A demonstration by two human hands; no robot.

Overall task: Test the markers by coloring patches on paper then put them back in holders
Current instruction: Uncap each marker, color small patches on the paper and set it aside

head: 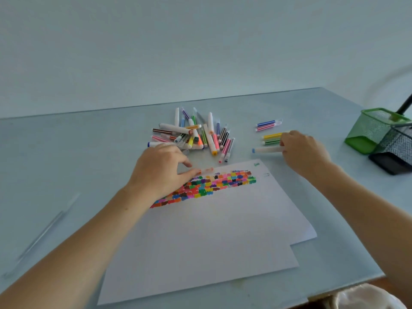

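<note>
A white sheet of paper (211, 230) lies in front of me with a band of colored patches (209, 186) along its far edge. My left hand (160, 172) hovers over the left end of the band and pinches a blurred orange marker (206, 170). My right hand (303, 150) grips the end of a white marker with a blue cap (267, 150) that lies on the table. Beside it lie a yellow marker (272, 136) and a green marker (270, 142). A pile of markers (196, 134) sits beyond the paper.
A green mesh holder (374, 130) and a black mesh holder (396, 152) stand at the right edge. Blue and pink striped markers (266, 125) lie behind my right hand. A second sheet (305, 233) sticks out beneath the top one. The table edge runs at bottom right.
</note>
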